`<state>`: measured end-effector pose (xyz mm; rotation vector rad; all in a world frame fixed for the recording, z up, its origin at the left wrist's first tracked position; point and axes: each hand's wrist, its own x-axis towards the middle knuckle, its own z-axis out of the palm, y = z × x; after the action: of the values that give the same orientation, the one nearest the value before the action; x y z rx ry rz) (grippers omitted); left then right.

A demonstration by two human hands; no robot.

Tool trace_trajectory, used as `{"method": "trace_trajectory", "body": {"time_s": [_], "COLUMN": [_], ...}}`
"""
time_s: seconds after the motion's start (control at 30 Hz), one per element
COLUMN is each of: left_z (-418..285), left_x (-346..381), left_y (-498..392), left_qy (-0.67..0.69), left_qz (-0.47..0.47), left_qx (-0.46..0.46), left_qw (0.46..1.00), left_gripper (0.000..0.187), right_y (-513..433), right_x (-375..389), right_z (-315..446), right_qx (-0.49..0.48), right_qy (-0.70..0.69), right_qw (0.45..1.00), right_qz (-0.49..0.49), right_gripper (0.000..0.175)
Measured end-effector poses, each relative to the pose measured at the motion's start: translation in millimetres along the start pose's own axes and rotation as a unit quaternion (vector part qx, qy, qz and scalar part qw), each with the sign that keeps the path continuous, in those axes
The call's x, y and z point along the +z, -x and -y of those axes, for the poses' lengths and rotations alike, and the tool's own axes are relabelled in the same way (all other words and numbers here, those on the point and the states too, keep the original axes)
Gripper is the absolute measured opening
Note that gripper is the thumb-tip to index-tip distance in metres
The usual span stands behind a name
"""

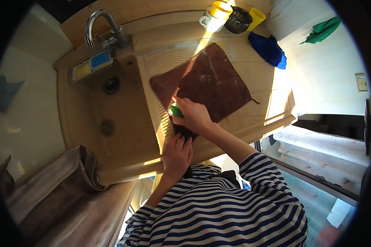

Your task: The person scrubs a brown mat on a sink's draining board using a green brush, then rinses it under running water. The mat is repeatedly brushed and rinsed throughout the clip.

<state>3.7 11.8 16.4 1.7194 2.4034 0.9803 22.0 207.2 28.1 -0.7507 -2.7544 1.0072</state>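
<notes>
A wet-looking brown cloth [215, 83] lies spread flat over the ribbed washboard part of the beige sink counter. My right hand [193, 114] grips a green-backed scrubbing brush [176, 110] on the cloth's left lower part; the bristles are mostly hidden. Just below, my left hand [177, 152] rests with its fingertips on the cloth's near corner, the fingers slightly bent. A thin loop or cord sticks out from the cloth's right corner.
To the left is the sink basin [128, 111] with a chrome faucet [103, 26] and a sponge caddy [92, 66]. A white mug [212, 23], a dark glass bowl [238, 20], a yellow cup [256, 19] and a blue cloth [268, 51] stand or lie at the back right.
</notes>
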Motion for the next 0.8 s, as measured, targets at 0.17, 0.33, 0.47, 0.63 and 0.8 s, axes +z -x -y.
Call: {"method": "trace_trajectory", "body": {"time_s": [0.17,0.33,0.47,0.63,0.8], "left_z": [0.3,0.1,-1.4,-1.9,-2.8], "left_x": [1.2,2.4,1.3,-1.2,-0.3], "left_y": [1.9,0.9,-2.0,-4.3,-4.7], "left_qy": [0.005,-0.007,0.002,0.012,0.015], "left_qz": [0.002,-0.004,-0.003,-0.009,-0.011], "left_qx": [-0.005,0.0,-0.007,-0.007,-0.004], "left_qw": [1.0,1.0,1.0,1.0,1.0], "left_gripper": [0.025,0.024,0.023,0.023,0.022], "right_y": [-67.7,-93.4,-30.7,-41.8,-114.7], "right_x": [-56.7,-103.9,-46.6,-21.5,-65.4], "right_z": [-89.1,-102.9,-22.6,-32.3,-76.8], "right_qx": [0.081,0.117,-0.025,-0.015,0.076], "right_qy": [0.138,0.119,0.004,0.051,0.13], "right_qw": [0.971,0.962,0.992,0.997,0.981], "right_qz": [-0.177,-0.218,-0.124,-0.056,-0.124], "right_gripper": [0.048,0.06,0.055,0.06,0.067]}}
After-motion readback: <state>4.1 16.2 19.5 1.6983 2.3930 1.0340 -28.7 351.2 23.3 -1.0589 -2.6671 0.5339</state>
